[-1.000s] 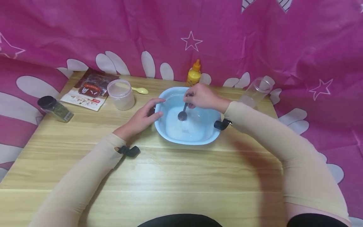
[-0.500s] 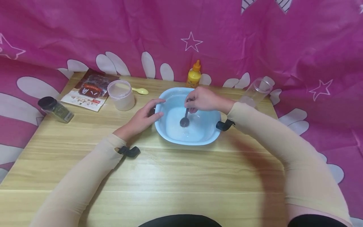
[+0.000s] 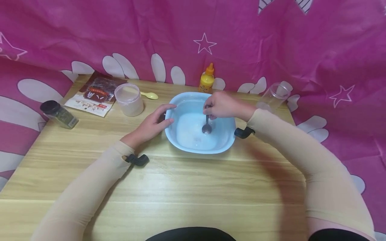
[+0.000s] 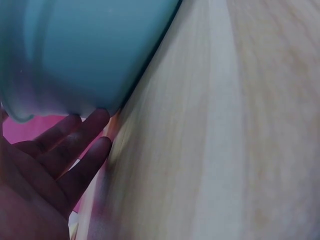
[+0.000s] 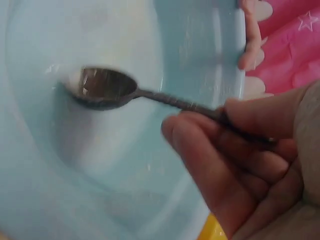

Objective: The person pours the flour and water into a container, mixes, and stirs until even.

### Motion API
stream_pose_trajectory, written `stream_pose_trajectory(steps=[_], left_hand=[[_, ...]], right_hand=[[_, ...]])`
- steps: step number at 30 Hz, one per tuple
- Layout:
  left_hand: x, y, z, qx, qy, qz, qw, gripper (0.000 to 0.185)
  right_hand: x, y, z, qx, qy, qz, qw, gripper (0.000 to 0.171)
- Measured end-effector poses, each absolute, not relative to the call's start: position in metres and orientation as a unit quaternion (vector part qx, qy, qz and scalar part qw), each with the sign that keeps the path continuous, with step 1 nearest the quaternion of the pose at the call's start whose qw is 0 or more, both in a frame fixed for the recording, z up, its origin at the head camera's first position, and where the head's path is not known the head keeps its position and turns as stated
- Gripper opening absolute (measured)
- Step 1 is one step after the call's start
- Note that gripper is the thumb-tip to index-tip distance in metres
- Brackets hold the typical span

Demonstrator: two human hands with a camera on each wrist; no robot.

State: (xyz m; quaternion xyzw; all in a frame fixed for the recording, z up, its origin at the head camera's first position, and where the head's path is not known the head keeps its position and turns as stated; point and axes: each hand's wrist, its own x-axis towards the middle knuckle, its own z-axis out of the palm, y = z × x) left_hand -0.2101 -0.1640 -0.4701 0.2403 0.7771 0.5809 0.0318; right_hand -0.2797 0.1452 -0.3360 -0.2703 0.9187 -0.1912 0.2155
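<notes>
A pale blue plastic basin [image 3: 184, 147] stands on the table, with shiny liquid inside. At its left side my left hand [image 3: 150, 124] holds the rim, thumb and index finger over the edge. In the left wrist view, more fingers [image 4: 90, 125] of that hand touch the outer wall from below. My right hand [image 3: 221, 105] is over the basin's right half. It pinches the thin handle of a small dark metal spoon [image 5: 112, 89], bowl downward inside the basin. The spoon's bowl looks wet; whether it touches the bottom I cannot tell.
A yellow squeeze bottle [image 3: 206, 82] stands behind the basin. To the left are a clear tub [image 3: 129, 102], a yellow spoon [image 3: 149, 95], a sausage packet [image 3: 96, 93] and a black-capped spice jar [image 3: 58, 114]. A clear jar [image 3: 274, 95] is behind the right forearm.
My right hand and the spoon have moved rightward across the basin, the spoon dipping slightly nearer me along the way. My left hand and the basin have stayed put.
</notes>
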Motion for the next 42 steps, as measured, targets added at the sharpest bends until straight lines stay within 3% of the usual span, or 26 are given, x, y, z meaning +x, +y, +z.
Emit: stream_pose_trajectory(steps=[3,8,16,23,31,34,39,42], left_hand=[[-0.210,-0.164,-0.470,0.240,0.778,0.579,0.032,0.055],[-0.210,-0.164,-0.470,0.242,0.776,0.581,0.031,0.055],[-0.210,-0.165,-0.469,0.240,0.779,0.579,0.025,0.055],[-0.211,-0.164,-0.469,0.241,0.780,0.577,0.020,0.055],[-0.210,-0.164,-0.468,0.241,0.783,0.573,0.018,0.055],[-0.210,-0.164,-0.469,0.241,0.785,0.570,0.017,0.056],[-0.211,-0.163,-0.469,0.244,0.783,0.572,0.020,0.055],[-0.211,-0.163,-0.469,0.245,0.782,0.573,0.019,0.055]], right_hand=[[-0.280,0.141,-0.339,-0.276,0.910,-0.219,0.219,0.020],[-0.284,0.142,-0.338,-0.253,0.932,-0.197,0.167,0.018],[-0.275,0.137,-0.339,-0.306,0.881,-0.249,0.261,0.018],[-0.287,0.131,-0.342,-0.243,0.913,-0.253,0.211,0.018],[-0.275,0.126,-0.346,-0.276,0.870,-0.263,0.313,0.020],[-0.275,0.120,-0.348,-0.267,0.869,-0.289,0.301,0.023],[-0.282,0.124,-0.346,-0.224,0.904,-0.280,0.233,0.020],[-0.281,0.127,-0.344,-0.238,0.907,-0.245,0.245,0.018]])
